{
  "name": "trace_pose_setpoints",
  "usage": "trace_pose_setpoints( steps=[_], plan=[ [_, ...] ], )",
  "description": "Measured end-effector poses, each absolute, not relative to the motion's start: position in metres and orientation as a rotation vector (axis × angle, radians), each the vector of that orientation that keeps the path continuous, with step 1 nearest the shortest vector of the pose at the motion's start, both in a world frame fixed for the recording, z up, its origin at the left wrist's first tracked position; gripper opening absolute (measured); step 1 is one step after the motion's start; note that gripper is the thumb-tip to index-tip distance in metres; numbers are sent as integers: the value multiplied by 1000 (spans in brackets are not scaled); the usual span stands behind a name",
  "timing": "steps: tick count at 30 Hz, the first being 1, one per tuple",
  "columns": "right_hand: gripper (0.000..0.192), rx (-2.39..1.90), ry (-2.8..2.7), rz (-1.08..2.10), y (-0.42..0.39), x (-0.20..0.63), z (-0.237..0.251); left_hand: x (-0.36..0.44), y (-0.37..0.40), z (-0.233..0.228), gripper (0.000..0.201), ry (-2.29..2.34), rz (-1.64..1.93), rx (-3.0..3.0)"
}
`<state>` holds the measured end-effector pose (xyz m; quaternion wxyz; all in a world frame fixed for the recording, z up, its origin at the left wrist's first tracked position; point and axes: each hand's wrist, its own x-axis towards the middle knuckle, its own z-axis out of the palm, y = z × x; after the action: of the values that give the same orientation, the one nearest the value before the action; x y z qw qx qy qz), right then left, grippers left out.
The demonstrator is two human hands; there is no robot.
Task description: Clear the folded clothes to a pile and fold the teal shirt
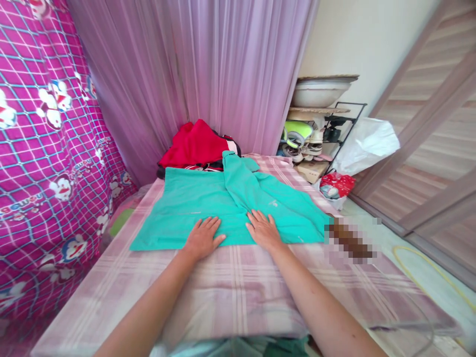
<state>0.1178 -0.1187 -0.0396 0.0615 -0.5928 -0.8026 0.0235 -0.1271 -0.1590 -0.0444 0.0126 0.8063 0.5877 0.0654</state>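
Note:
A turquoise long-sleeved garment (189,193) lies spread on a plaid-covered table, one sleeve folded diagonally across its middle with the cuff at the far edge. My left hand (204,238) rests flat on the near edge of the cloth, left of centre, fingers stretched out. To the right, my right hand (263,229) also lies flat on the fabric, by the lower part of the folded sleeve, its fingers spread. Neither hand grips anything.
Behind the garment is a heap of red and black clothing (193,144) against the purple curtain (238,74). A shoe rack (344,119) and white bag (366,144) stand at right. The plaid cloth (238,287) covers the table; pink patterned fabric (44,148) hangs left. A brown object is blurred at the right.

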Motion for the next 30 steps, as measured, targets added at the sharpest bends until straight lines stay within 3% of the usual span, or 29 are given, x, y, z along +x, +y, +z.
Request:
trace_pose_setpoints(
  steps=[11, 17, 23, 30],
  plan=[
    [51, -1787, -2413, 51, -121, 117, -42, -236, -159, -35, 53, 2213, 119, 2223],
    [46, -1716, -2324, -6, -113, 115, -23, -248, -136, -10, 43, 2136, 76, 2405],
    [36, -1559, -2604, 47, -85, 99, 9, -254, -123, 1, 35, 2078, 8, 2402],
    [33, -1729, -2407, 19, -74, 87, -24, -250, -130, 0, 39, 2218, -17, 2336]
  ],
)
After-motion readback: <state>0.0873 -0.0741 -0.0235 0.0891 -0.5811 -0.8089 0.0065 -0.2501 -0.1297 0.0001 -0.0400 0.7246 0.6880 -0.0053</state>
